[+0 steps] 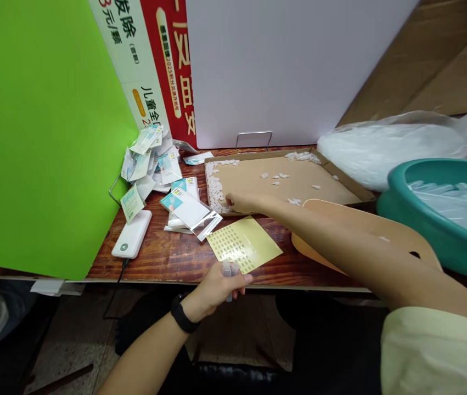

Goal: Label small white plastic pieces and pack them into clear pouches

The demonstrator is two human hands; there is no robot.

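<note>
Closest to the camera, the person's left hand [212, 288], with a black wristband [184, 314] on its wrist, is closed around a small clear plastic piece [229, 270] that sticks out above and below the fingers; what it is exactly is too blurred to tell. This hand is just off the front edge of the wooden table [155, 264]. A pale yellow sleeve [434, 351] covers the upper part of the right arm, which stretches across the table so that the right hand [243, 202] reaches into a cardboard tray [282, 184]. Its fingertips [228, 201] are down by a heap of small white pieces [214, 189] along the tray's left side, but whether they are pinching any of them cannot be told. More white pieces [302, 157] lie scattered across the tray. Under the right arm lies a curved tan board [365, 230]. A yellow sheet with rows of small dots [243, 245] lies between the hands. To the left are a white power bank [131, 234] with a black cable and a pile of printed packets [151, 164]. To the right sit a teal basin [434, 214] and a white plastic bag [389, 148]. Beyond stand a white board [291, 66], a printed red-and-white poster [146, 60] and a green board [44, 137].
</note>
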